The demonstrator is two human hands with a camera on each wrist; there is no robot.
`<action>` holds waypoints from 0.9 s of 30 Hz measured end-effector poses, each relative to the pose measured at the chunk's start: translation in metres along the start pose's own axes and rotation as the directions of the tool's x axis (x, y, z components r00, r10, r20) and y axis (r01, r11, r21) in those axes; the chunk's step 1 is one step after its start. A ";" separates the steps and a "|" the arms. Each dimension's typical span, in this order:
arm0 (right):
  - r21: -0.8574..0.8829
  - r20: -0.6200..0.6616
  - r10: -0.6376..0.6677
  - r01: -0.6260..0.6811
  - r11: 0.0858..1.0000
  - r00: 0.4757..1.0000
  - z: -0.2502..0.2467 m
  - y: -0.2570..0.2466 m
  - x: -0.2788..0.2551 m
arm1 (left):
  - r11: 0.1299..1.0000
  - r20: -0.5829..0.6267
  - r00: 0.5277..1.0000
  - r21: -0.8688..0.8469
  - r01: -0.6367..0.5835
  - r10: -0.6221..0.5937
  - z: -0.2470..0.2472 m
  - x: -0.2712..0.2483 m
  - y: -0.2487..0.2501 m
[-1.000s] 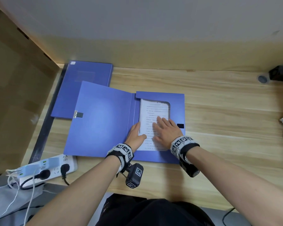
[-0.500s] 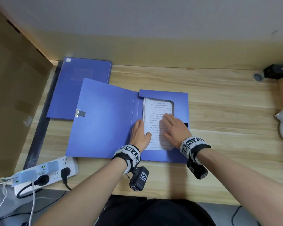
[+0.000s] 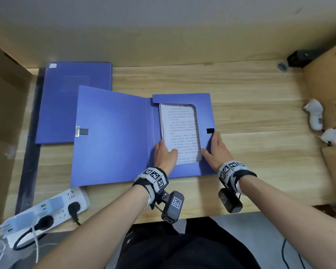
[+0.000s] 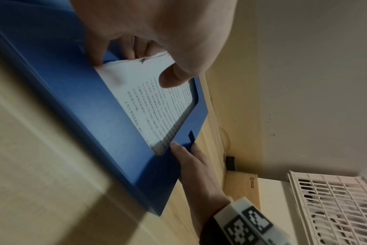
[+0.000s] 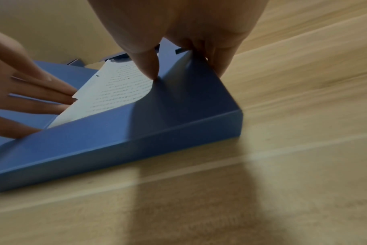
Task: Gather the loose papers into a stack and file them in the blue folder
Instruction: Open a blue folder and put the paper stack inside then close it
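Observation:
The blue folder (image 3: 113, 133) lies open on the wooden desk, its lid spread to the left. A stack of printed papers (image 3: 179, 131) sits inside its box half on the right. My left hand (image 3: 164, 152) is at the stack's lower left edge. Its fingers (image 5: 59, 94) are straight with their tips against the paper edge, and the thumb (image 4: 172, 77) rests over the top sheet. My right hand (image 3: 215, 150) grips the box's right rim near the black clasp tab (image 3: 210, 131). Its thumb (image 5: 149, 69) presses on the top frame and its fingers wrap down the outer side wall.
A second, closed blue folder (image 3: 74, 101) lies behind at the left. A white power strip (image 3: 62, 202) with plugs sits at the front left edge. Cardboard boxes (image 3: 330, 90), crumpled white items (image 3: 314, 117) and a black device (image 3: 299, 57) crowd the right side.
My right hand has left the top of the papers and moved right to grip the folder's right rim. My left hand stays at the stack's left edge.

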State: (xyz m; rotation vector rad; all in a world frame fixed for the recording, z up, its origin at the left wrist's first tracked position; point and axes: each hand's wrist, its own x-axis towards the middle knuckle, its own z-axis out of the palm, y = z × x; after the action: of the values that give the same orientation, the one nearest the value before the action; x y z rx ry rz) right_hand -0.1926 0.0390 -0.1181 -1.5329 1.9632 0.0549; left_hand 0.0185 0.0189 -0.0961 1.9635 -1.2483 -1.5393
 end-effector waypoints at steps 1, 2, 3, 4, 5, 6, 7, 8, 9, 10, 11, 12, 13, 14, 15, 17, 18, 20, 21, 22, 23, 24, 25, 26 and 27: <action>0.005 -0.001 0.014 -0.014 1.000 1.000 -0.001 -0.003 0.000 | 1.000 0.004 1.000 -0.018 -0.014 0.014 0.001 -0.001 0.003; 0.014 -0.003 0.028 -0.028 1.000 1.000 -0.002 -0.006 0.002 | 1.000 0.008 1.000 -0.025 -0.016 0.016 0.001 0.001 0.006; 0.027 -0.006 0.044 -0.044 0.999 0.999 -0.004 -0.009 0.003 | 0.999 0.013 1.000 -0.031 -0.014 0.014 0.001 0.004 0.006; 0.032 0.001 0.048 -0.048 0.998 0.999 -0.005 -0.011 0.000 | 0.999 0.014 1.000 -0.038 -0.009 0.009 0.001 0.001 0.006; 0.030 0.015 0.042 -0.042 0.999 0.999 -0.005 -0.010 0.000 | 0.999 0.018 1.000 -0.047 -0.001 0.002 0.001 -0.001 0.007; 0.029 0.029 0.033 -0.034 0.999 0.999 -0.006 -0.010 0.000 | 0.998 0.025 1.000 -0.061 0.007 -0.005 0.000 -0.003 0.009; 0.034 0.036 0.030 -0.031 0.999 0.999 -0.008 -0.009 0.000 | 0.997 0.035 0.999 -0.073 0.022 -0.019 -0.003 -0.006 0.013; 0.033 0.036 0.023 -0.024 0.999 0.999 -0.011 -0.008 0.001 | 0.996 0.041 0.999 -0.082 0.031 -0.028 -0.007 -0.008 0.015; 0.031 0.019 0.008 -0.009 0.999 1.000 -0.013 -0.007 0.001 | 0.996 0.042 0.998 -0.083 0.043 -0.040 -0.012 -0.010 0.017; 0.023 0.000 -0.006 0.006 1.000 1.000 -0.015 -0.007 -0.001 | 0.995 0.018 0.999 -0.085 0.053 -0.051 -0.017 -0.012 0.017; 0.009 -0.023 -0.031 0.032 0.999 0.999 -0.016 -0.006 -0.003 | 0.995 -0.020 0.998 -0.084 0.057 -0.059 -0.022 -0.014 0.016; -0.016 -0.038 -0.063 0.062 0.998 0.997 -0.018 -0.006 -0.006 | 0.994 -0.065 0.996 -0.088 0.060 -0.066 -0.027 -0.018 0.013; -0.044 -0.053 -0.099 0.097 0.994 0.994 -0.019 -0.007 -0.009 | 0.993 -0.111 0.990 -0.099 0.071 -0.082 -0.032 -0.024 0.010; -0.074 -0.061 -0.142 0.137 0.988 0.988 -0.019 -0.008 -0.012 | 0.990 -0.159 0.983 -0.117 0.077 -0.096 -0.037 -0.031 0.005; -0.101 -0.066 -0.181 0.174 0.980 0.981 -0.019 -0.010 -0.015 | 0.988 -0.206 0.973 -0.132 0.078 -0.105 -0.043 -0.038 -0.001; -0.143 -0.050 -0.241 0.232 0.962 0.969 -0.016 -0.015 -0.019 | 0.986 -0.292 0.947 -0.138 0.095 -0.132 -0.050 -0.049 -0.018; -0.154 -0.035 -0.261 0.253 0.955 0.965 -0.015 -0.018 -0.022 | 0.983 -0.314 0.936 -0.134 0.122 -0.159 -0.054 -0.054 -0.026; -0.169 -0.012 -0.288 0.282 0.944 0.958 -0.011 -0.022 -0.026 | 0.972 -0.326 0.918 -0.144 0.187 -0.225 -0.059 -0.064 -0.042; -0.181 -0.007 -0.297 0.291 0.939 0.955 -0.009 -0.023 -0.027 | 0.961 -0.320 0.910 -0.158 0.225 -0.265 -0.061 -0.070 -0.048; -0.200 -0.006 -0.305 0.298 0.934 0.952 -0.008 -0.023 -0.029 | 0.951 -0.312 0.900 -0.156 0.267 -0.304 -0.064 -0.075 -0.055; -0.225 -0.006 -0.305 0.296 0.928 0.952 -0.006 -0.023 -0.030 | 0.942 -0.303 0.892 -0.145 0.303 -0.334 -0.066 -0.079 -0.060; -0.252 -0.005 -0.301 0.290 0.923 0.954 -0.004 -0.023 -0.031 | 0.933 -0.300 0.883 -0.126 0.338 -0.361 -0.069 -0.081 -0.069; -0.275 -0.003 -0.297 0.284 0.918 0.955 -0.003 -0.023 -0.033 | 0.929 -0.320 0.872 -0.115 0.352 -0.370 -0.071 -0.083 -0.074; -0.295 -0.005 -0.298 0.284 0.913 0.954 -0.001 -0.022 -0.034 | 0.927 -0.352 0.858 -0.131 0.351 -0.375 -0.074 -0.082 -0.081; -0.306 -0.011 -0.300 0.282 0.909 0.954 0.001 -0.022 -0.034 | 0.927 -0.375 0.849 -0.195 0.321 -0.373 -0.075 -0.081 -0.083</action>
State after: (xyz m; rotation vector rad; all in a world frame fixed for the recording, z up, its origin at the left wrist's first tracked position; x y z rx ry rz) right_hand -0.1688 0.0618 -0.0938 -2.0351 1.8079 0.1943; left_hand 0.1202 0.1121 -0.0813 2.3597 -0.6338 -1.2185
